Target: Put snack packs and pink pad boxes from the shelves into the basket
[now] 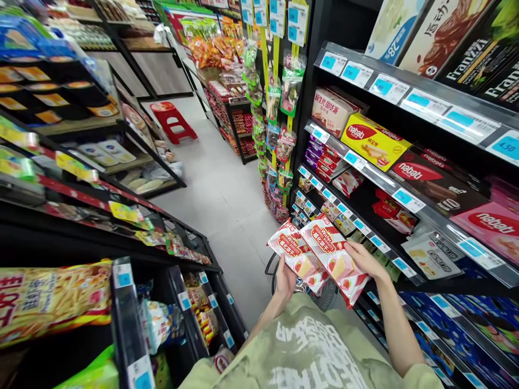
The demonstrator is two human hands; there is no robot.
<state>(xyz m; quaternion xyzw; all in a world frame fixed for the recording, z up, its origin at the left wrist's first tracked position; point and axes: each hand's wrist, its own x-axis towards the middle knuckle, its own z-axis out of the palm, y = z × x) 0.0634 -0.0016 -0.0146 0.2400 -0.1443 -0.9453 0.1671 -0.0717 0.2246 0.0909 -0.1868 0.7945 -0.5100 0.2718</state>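
Gripping red-and-white rectangular plastic wafer packet (298,255) in left hand (286,277), matching packet (333,258) in right hand (364,260), side by side.

We see glossy plastic film on the wafer packets (324,249), smooth floor tiles (223,189), a smooth plastic stool (177,123) and a matt cloth shirt (312,346).

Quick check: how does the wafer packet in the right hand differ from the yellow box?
The wafer packet is red and white; the yellow box is mostly yellow with a red label. The packet is a soft wrapper, while the box is a squared carton. The packet is held in the right hand; the box sits on the shelf. Both carry printed lettering and food pictures.
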